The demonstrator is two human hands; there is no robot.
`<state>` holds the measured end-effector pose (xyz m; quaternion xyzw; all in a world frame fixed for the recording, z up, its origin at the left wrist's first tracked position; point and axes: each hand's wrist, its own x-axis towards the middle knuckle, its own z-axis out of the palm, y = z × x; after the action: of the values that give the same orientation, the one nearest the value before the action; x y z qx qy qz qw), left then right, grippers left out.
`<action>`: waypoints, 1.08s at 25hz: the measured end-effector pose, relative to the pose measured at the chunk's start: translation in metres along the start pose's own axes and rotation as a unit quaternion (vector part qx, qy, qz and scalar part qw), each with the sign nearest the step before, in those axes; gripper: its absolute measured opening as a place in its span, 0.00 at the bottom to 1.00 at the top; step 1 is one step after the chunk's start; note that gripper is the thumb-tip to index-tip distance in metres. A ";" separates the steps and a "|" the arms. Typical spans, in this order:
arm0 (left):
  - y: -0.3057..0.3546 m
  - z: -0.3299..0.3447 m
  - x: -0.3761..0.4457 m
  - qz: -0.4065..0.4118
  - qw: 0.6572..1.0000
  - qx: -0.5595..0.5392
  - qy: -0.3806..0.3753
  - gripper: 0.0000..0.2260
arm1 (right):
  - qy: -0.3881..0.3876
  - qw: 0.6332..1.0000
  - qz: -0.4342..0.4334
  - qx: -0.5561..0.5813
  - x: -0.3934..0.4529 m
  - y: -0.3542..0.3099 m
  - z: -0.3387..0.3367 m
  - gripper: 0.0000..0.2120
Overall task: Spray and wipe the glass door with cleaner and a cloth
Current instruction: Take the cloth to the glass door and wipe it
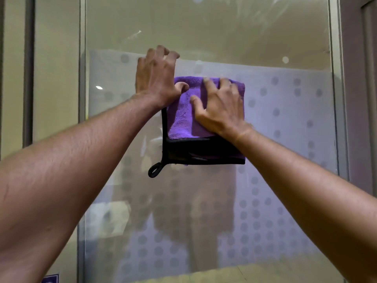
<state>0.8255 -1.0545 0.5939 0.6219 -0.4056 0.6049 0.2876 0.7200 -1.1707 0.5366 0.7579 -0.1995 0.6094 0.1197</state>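
The glass door [275, 48] fills the view, clear above and covered lower down by a frosted film with grey dots. A folded purple cloth [183, 117] with black trim and a small black hanging loop lies flat against the glass at mid-height. My right hand [220, 107] presses on the cloth with its fingers spread. My left hand [155, 78] is at the cloth's upper left corner; its fingertips touch the glass above the cloth and its thumb rests on the cloth's edge. No spray bottle is in view.
A metal frame post [81, 99] runs down the door's left side and another frame post [336, 88] down the right. A second glass panel [55, 68] stands further left. Reflections and streaks show on the upper glass.
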 end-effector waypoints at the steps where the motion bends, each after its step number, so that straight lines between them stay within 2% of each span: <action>1: -0.003 0.001 -0.002 0.006 1.000 0.008 0.000 0.33 | -0.033 0.999 -0.008 -0.017 -0.004 -0.005 0.007 0.38; 4: -0.015 0.001 -0.011 0.013 1.000 0.022 0.003 0.38 | -0.053 0.998 -0.008 -0.041 -0.008 -0.012 0.027 0.50; 7: -0.030 0.002 -0.026 -0.006 1.000 0.015 0.023 0.33 | -0.016 0.999 0.002 -0.044 -0.012 -0.017 0.039 0.53; 12: -0.055 0.010 -0.059 -0.039 0.999 0.021 0.013 0.27 | 0.042 0.998 -0.012 -0.043 -0.019 -0.021 0.052 0.42; 17: -0.061 0.027 -0.072 -0.018 0.998 0.057 -0.007 0.28 | 0.054 0.998 0.017 -0.030 -0.030 -0.023 0.058 0.45; 21: -0.063 0.030 -0.073 -0.017 0.997 0.072 0.004 0.29 | 0.082 0.996 0.024 -0.021 -0.023 -0.024 0.063 0.34; 24: -0.060 0.032 -0.073 -0.015 0.997 0.077 0.005 0.29 | 0.098 0.993 0.066 0.004 -0.011 -0.032 0.063 0.31; 25: -0.060 0.032 -0.073 -0.014 0.997 0.076 0.006 0.28 | 0.098 0.993 0.060 0.008 -0.011 -0.032 0.062 0.31; 27: -0.061 0.032 -0.073 -0.014 0.997 0.080 0.012 0.28 | 0.080 0.997 -0.016 -0.006 -0.020 -0.027 0.060 0.29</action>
<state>0.8990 -1.0393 0.5266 0.6416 -0.3436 0.6385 0.2503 0.7809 -1.1693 0.5051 0.7089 -0.1813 0.6649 0.1496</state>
